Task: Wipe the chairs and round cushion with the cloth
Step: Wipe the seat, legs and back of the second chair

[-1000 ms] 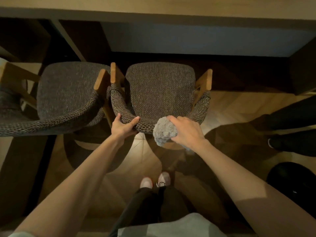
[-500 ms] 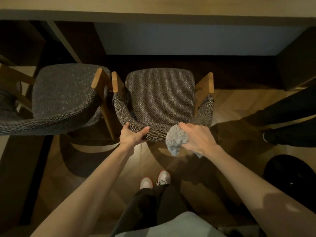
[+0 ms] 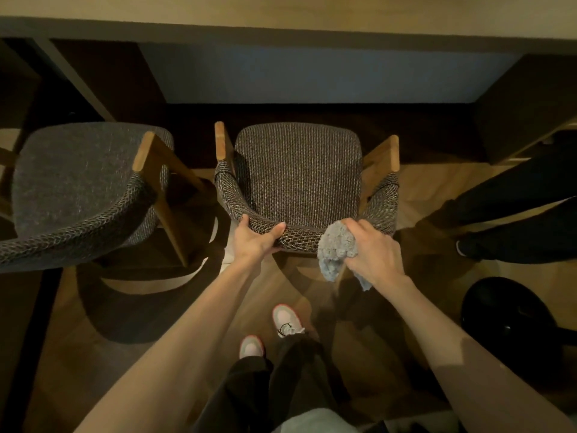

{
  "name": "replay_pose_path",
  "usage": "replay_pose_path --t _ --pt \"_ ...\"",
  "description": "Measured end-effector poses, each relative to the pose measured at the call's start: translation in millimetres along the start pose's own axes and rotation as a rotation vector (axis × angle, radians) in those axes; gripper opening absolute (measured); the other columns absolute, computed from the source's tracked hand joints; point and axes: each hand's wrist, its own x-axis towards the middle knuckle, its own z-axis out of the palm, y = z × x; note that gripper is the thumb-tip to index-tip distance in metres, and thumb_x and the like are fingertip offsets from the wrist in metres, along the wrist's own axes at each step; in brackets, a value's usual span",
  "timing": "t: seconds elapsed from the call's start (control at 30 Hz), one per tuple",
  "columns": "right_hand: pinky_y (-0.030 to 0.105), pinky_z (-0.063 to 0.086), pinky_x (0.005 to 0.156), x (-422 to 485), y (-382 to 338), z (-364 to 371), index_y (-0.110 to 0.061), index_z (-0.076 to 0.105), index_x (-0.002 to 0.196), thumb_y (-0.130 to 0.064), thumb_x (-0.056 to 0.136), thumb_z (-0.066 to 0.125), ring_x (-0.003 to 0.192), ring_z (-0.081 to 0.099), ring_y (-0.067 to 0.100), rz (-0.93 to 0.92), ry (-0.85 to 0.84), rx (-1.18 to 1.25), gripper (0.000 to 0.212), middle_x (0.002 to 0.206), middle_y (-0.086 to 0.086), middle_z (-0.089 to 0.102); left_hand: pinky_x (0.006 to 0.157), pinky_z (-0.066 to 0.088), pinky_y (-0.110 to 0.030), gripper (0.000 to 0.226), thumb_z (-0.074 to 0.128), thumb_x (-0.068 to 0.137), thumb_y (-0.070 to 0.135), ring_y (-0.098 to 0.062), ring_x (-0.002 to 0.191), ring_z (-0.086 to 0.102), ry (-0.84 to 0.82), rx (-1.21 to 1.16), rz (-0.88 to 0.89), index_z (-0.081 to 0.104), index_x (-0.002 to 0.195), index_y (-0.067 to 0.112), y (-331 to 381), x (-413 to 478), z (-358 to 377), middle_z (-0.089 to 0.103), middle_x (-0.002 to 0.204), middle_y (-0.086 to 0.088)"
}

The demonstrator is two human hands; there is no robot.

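Right hand (image 3: 376,253) pinches crumpled grey fluffy cloth (image 3: 337,245) against curved woven backrest (image 3: 299,239) of middle chair; left hand (image 3: 254,240) clasps rail beside; rail runs left-right

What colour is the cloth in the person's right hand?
Light grey and fluffy; the cloth, bunched in the right hand, shows in the head view.

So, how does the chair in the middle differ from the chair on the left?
The middle chair is being handled: the left hand grips its curved backrest and the right hand holds the grey cloth against it; the left chair is untouched. The middle chair stands straight toward the desk, while the left chair is turned at an angle. Both have woven seats, curved woven backrests and wooden frames.
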Motion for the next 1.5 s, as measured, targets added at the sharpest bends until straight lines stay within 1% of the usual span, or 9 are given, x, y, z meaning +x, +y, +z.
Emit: replay_pose_path --t 0.17,0.37,0.43,0.5,0.67,0.8,1.03,1.3,1.5 --pt "0.037 0.047 0.081 29 19 -12 -0.028 0.039 0.134 -0.020 0.076 0.074 0.105 0.057 0.026 0.086 0.007 0.088 0.068 0.118 0.001 0.050 0.087 0.054 -0.052 0.102 0.080 0.074 0.012 -0.031 0.124 0.050 -0.003 0.041 0.009 0.014 0.152 0.012 14 24 34 0.039 0.148 -0.013" --pt "0.039 0.046 0.087 80 47 -22 -0.026 0.044 0.130 -0.006 0.074 0.073 0.110 0.053 0.028 0.114 -0.012 0.209 0.066 0.119 0.004 0.048 0.082 0.056 -0.051 0.098 0.077 0.076 0.008 -0.034 0.125 0.050 0.024 -0.007 -0.037 0.015 0.152 0.014 40 48 78 0.042 0.146 -0.010" --pt "0.038 0.046 0.086 91 53 -23 -0.028 0.043 0.130 -0.003 0.074 0.072 0.109 0.053 0.028 0.132 0.003 0.223 0.068 0.119 0.005 0.048 0.066 0.060 -0.040 0.095 0.073 0.080 0.005 -0.034 0.123 0.052 -0.008 -0.037 -0.077 0.012 0.152 0.016 50 51 85 0.039 0.148 -0.010" --pt "0.040 0.048 0.086 97 59 -26 -0.029 0.041 0.131 -0.005 0.075 0.072 0.108 0.053 0.028 0.133 -0.007 0.239 0.069 0.119 0.005 0.047 0.058 0.059 -0.030 0.087 0.067 0.086 0.007 -0.032 0.119 0.055 -0.078 0.008 -0.091 0.011 0.153 0.018 58 49 85 0.040 0.147 -0.011" --pt "0.032 0.043 0.075 90 61 -41 -0.031 0.039 0.136 -0.019 0.077 0.074 0.105 0.055 0.025 0.068 -0.055 0.350 0.070 0.118 0.003 0.050 0.088 0.048 -0.035 0.071 0.060 0.093 0.022 -0.022 0.109 0.057 -0.119 0.305 -0.058 0.020 0.151 0.024 69 26 56 0.044 0.144 -0.010" --pt "0.035 0.051 0.082 76 43 -68 -0.030 0.044 0.132 -0.036 0.072 0.081 0.108 0.060 0.018 -0.039 -0.014 0.498 0.070 0.119 -0.003 0.063 0.100 0.045 -0.039 0.059 0.054 0.097 0.026 -0.026 0.124 0.050 -0.087 0.373 0.011 0.027 0.149 0.024 88 -8 29 0.042 0.145 -0.008" --pt "0.037 0.052 0.091 72 -49 -99 -0.037 0.041 0.132 -0.041 0.070 0.083 0.114 0.059 0.012 -0.293 -0.096 0.598 0.075 0.123 -0.010 0.062 0.105 0.042 -0.042 0.053 0.051 0.097 0.025 -0.025 0.133 0.042 0.065 0.359 0.157 0.032 0.147 0.024 95 -59 -62 0.039 0.149 -0.006" --pt "0.042 0.048 0.099 72 -210 -98 -0.036 0.038 0.136 -0.042 0.070 0.083 0.121 0.053 0.009 -0.552 -0.235 0.636 0.080 0.130 -0.011 0.058 0.076 0.049 -0.024 0.052 0.056 0.095 0.028 -0.013 0.110 0.053 0.416 0.052 0.163 0.037 0.143 0.030 76 -75 -234 0.046 0.141 -0.005" --pt "0.034 0.052 0.093 56 -351 -66 -0.039 0.036 0.135 -0.048 0.067 0.082 0.113 0.057 0.004 -0.630 -0.239 0.583 0.083 0.125 -0.014 0.061 0.088 0.048 -0.032 0.055 0.056 0.095 0.028 -0.020 0.119 0.052 0.550 -0.019 0.186 0.033 0.145 0.024 79 -63 -369 0.050 0.134 -0.004"
